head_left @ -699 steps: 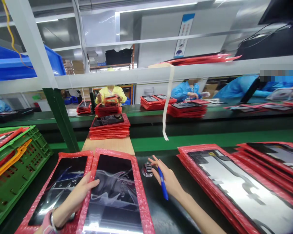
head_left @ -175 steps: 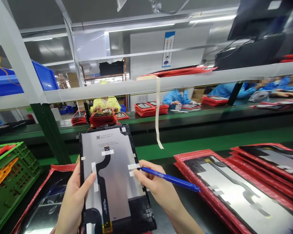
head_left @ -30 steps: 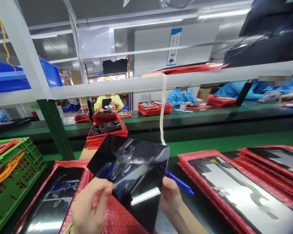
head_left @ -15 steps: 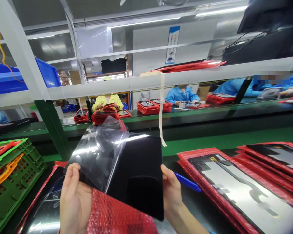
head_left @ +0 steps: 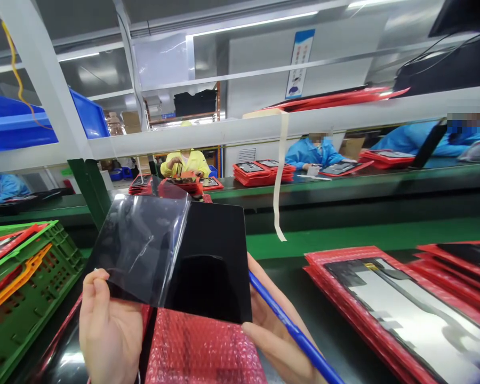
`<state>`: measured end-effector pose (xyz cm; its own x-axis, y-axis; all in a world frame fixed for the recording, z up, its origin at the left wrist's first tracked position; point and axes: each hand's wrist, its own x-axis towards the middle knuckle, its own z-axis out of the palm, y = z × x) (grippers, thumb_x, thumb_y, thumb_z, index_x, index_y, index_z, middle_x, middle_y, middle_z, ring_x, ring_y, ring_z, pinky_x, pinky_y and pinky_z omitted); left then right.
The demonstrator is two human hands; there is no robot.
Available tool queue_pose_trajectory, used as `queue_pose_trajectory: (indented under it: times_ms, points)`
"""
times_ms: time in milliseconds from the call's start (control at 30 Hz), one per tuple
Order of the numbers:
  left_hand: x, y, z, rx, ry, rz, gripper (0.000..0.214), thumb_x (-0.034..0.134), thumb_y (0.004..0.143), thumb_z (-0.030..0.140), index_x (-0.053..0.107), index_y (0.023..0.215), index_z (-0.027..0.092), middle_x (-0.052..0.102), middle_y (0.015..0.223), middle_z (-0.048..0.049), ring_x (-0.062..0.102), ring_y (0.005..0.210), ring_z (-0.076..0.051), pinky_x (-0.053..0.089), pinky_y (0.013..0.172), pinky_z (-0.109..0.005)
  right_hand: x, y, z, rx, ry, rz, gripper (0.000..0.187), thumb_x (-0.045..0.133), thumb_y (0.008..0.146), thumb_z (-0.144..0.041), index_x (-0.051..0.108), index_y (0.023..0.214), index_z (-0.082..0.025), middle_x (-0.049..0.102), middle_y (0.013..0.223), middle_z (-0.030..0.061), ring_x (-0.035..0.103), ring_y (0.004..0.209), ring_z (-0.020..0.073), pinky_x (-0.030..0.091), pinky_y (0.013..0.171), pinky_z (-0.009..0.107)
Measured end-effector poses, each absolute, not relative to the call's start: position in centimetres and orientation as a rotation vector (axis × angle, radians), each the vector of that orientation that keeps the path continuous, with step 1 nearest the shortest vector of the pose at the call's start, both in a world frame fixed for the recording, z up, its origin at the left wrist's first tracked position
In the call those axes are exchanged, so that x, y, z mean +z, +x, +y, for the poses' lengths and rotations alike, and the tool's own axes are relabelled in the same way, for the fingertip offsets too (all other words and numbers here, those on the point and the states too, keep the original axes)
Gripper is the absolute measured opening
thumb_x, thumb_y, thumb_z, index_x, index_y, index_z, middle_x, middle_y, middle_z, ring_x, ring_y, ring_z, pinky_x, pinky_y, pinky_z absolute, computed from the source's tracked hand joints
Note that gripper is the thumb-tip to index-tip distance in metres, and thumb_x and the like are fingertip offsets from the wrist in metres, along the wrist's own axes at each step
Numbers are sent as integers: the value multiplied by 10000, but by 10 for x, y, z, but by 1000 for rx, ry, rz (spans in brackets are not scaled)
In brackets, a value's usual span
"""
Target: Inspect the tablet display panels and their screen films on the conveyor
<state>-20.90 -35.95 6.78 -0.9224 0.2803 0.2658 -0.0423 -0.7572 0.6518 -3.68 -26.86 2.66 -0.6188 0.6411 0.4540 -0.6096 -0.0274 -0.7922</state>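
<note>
In front of me a glossy black screen panel (head_left: 214,256) is held up at a tilt. My right hand (head_left: 280,325) grips its right edge, thumb at the lower corner and fingers behind. Across that same hand runs a blue pen (head_left: 284,317), its upper end by the panel's edge. My left hand (head_left: 110,330) pinches the lower left corner of a clear film (head_left: 138,248). This film spans the left side, with a bright crease where it meets the bare black face. How much film touches the panel, I cannot tell.
Below lies red bubble wrap (head_left: 208,346). At left is a green crate (head_left: 36,288); at right, panels on red bubble pouches (head_left: 356,261). Beige tape (head_left: 280,197) hangs from a white rail (head_left: 164,136). People in yellow and blue work across the bench.
The panel and film have shifted left and lie more level. My right hand has turned, so the blue pen shows across it. My left hand has moved left, still pinching the film.
</note>
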Motion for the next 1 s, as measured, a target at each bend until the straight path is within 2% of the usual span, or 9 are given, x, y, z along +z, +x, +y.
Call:
queue_pose_trajectory:
  times_ms: [133,200,400,467,533,633,800,900,1000]
  points:
    - [71,-222,-354,2671,381,1007,98,641,804,275,634,876,210,646,885,18,614,864,-147,517,772,-268,26,-32,-268,2020,61,-1239,671,740,707,-324,491,1329,-355,626,1279,31,514,1252,262,426,1023,401]
    - [71,-225,-353,2661,355,1010,95,639,806,267,642,884,212,638,888,29,600,899,-144,498,810,-270,27,-34,-269,2032,50,-1233,688,748,689,-322,491,1327,-333,636,1254,49,558,1198,267,447,988,410]
    - [73,-224,-353,2655,341,988,53,630,815,247,646,855,217,624,863,44,590,860,-130,503,787,-255,39,-46,-276,2001,64,-1265,724,755,649,-301,462,1311,-314,650,1181,60,614,1081,250,501,886,394]
    - [74,-226,-352,2675,301,992,35,615,819,220,648,832,215,625,843,49,592,841,-118,502,767,-232,42,-47,-276,2004,58,-1283,651,755,656,-301,499,1255,-294,673,1082,51,645,975,231,525,803,360]
    - [74,-230,-352,2669,263,1024,50,605,820,203,654,822,214,632,848,54,588,839,-106,493,774,-211,42,-46,-274,2004,46,-1295,500,744,687,-293,563,1153,-272,683,941,19,657,854,192,521,736,310]
    - [71,-243,-353,2589,210,1108,85,587,822,222,671,823,220,649,886,46,581,879,-106,476,812,-191,37,-42,-268,1998,-48,-1333,318,731,724,-292,642,1025,-239,680,777,-5,655,756,178,508,729,305]
    - [67,-261,-352,2636,206,1222,100,589,784,193,680,753,223,653,826,50,585,830,-89,468,788,-130,29,-33,-257,1835,-256,-1294,246,768,690,-358,711,886,-222,698,712,-1,654,673,178,513,662,294]
    - [70,-261,-352,2675,168,1201,123,578,763,143,667,703,204,647,773,51,589,788,-77,472,761,-124,32,-30,-255,1844,-222,-1373,174,746,719,-345,689,730,-181,683,643,0,646,601,148,495,601,249]
    - [77,-257,-352,2656,102,1212,142,552,761,132,651,683,197,626,737,54,574,743,-64,470,705,-110,39,-30,-257,1893,-153,-1466,194,723,738,-356,667,696,-175,663,603,-2,634,568,142,480,567,237]
